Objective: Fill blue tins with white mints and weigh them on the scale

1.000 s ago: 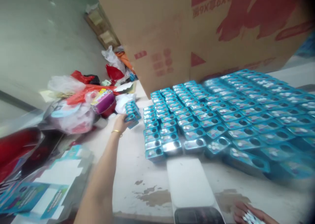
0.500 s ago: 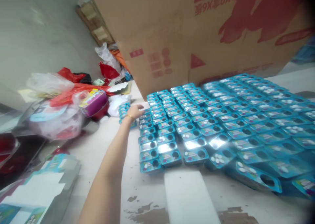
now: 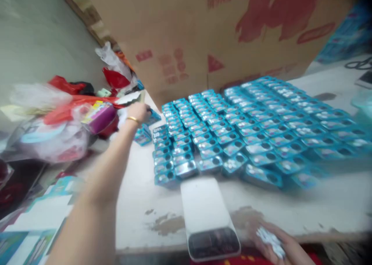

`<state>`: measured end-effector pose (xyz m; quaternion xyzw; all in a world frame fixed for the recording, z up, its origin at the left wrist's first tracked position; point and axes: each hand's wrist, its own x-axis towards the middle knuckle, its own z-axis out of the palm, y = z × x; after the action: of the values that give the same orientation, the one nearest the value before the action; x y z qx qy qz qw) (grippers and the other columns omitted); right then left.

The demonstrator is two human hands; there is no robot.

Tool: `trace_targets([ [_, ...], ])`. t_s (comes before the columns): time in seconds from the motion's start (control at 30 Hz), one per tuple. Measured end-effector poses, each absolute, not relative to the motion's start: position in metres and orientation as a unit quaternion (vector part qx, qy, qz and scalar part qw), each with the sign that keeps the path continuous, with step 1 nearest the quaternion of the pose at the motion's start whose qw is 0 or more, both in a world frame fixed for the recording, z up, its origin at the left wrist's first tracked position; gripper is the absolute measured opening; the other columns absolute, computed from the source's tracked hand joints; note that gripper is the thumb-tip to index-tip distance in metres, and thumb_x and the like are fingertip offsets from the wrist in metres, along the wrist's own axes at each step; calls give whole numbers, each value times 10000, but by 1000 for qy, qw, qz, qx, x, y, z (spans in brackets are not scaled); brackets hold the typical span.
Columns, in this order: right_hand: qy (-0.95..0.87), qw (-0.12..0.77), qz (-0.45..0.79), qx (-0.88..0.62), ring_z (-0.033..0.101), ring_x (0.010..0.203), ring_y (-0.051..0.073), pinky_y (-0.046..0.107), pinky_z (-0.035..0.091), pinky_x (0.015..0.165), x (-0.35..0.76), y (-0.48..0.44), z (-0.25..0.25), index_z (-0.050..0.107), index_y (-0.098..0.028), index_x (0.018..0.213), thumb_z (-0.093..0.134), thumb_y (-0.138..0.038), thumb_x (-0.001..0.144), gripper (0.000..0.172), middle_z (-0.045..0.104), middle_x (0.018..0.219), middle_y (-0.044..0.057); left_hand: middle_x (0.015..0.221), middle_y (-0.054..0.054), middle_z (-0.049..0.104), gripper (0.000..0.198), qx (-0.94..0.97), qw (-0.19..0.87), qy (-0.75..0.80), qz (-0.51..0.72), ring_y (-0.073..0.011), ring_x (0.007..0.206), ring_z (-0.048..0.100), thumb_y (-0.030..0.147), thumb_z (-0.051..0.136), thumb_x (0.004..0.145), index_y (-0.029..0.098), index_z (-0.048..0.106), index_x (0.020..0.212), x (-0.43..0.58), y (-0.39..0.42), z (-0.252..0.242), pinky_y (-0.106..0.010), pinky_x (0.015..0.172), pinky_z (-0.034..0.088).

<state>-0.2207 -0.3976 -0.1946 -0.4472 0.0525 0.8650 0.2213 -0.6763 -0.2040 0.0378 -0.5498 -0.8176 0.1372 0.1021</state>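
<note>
My left hand (image 3: 138, 113), with a gold bracelet at the wrist, reaches to the far left of the table. Its fingers are closed on a small teal box (image 3: 154, 117), blurred by motion. Just below it lie more teal boxes (image 3: 142, 135). At the lower right, my right hand (image 3: 269, 239) is cupped palm up around a heap of small white tablets (image 3: 270, 241). Rows of teal boxes (image 3: 210, 151) with round dark holes fill the middle of the table; white tablets lie on many of them. A white digital scale (image 3: 205, 206) with a dark display stands in front.
A big cardboard carton (image 3: 186, 36) rises behind the rows. Plastic bags (image 3: 58, 139) and a purple box (image 3: 100, 117) are piled at the left. Flat printed cartons (image 3: 37, 222) lie at the lower left. Scissors (image 3: 359, 64) rest at the far right.
My left hand has moved left and now has a teal box in it. My right hand with the white tablets has come into view. The view has shifted, showing the scale's display.
</note>
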Motion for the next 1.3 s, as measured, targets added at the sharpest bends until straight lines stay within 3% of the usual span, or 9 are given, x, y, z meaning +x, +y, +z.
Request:
trace_targets([
  [0.13,68,251,850,-458,728,722,179,216,610,633,-225,-398,-170,672,-96,851,566,-70,834,111,741,786,112,890,-69,649,352,-608,182,-757,153,-209,870,565,311,452,812,133,688,1005,-610,-269,77,-329,810,424],
  [0.33,43,237,858,-454,734,746,193,236,614,661,-217,-404,-151,644,-57,930,447,-96,915,201,743,839,146,663,-29,619,275,-685,51,-692,222,-164,614,533,322,430,795,209,667,713,-493,-361,53,-261,544,312],
  [0.6,22,224,907,-355,708,936,227,293,593,817,-207,-419,-148,630,-46,1050,502,-108,889,215,721,1017,176,765,-83,672,220,-720,-12,-662,209,-239,741,619,264,481,788,189,687,776,-454,-373,-16,-310,641,421],
  [0.73,25,220,920,-323,696,975,227,307,580,845,-209,-421,-143,630,-58,1047,453,-133,915,233,713,1048,178,789,-83,662,218,-734,-23,-653,185,-232,755,614,252,479,816,177,683,817,-452,-374,-11,-320,668,446],
  [0.83,32,226,924,-307,684,1007,232,329,573,861,-212,-422,-140,634,-59,1034,415,-151,932,258,710,1060,178,881,-79,647,215,-772,9,-630,81,-225,818,602,220,467,851,177,653,949,-432,-395,-1,-341,729,466],
  [1.07,61,264,909,-318,716,719,153,310,587,804,-215,-425,-139,646,-124,871,447,-154,916,206,732,739,33,1006,-104,579,167,-823,-137,-550,-32,-192,834,585,196,482,893,148,557,1033,-350,-458,-67,-288,647,514],
  [1.3,40,239,903,-354,715,836,193,318,592,787,-211,-428,-137,647,-137,794,495,-142,858,165,738,795,50,998,-114,565,103,-791,-144,-583,-120,-232,930,587,157,514,879,145,567,967,-334,-464,-113,-319,697,543],
])
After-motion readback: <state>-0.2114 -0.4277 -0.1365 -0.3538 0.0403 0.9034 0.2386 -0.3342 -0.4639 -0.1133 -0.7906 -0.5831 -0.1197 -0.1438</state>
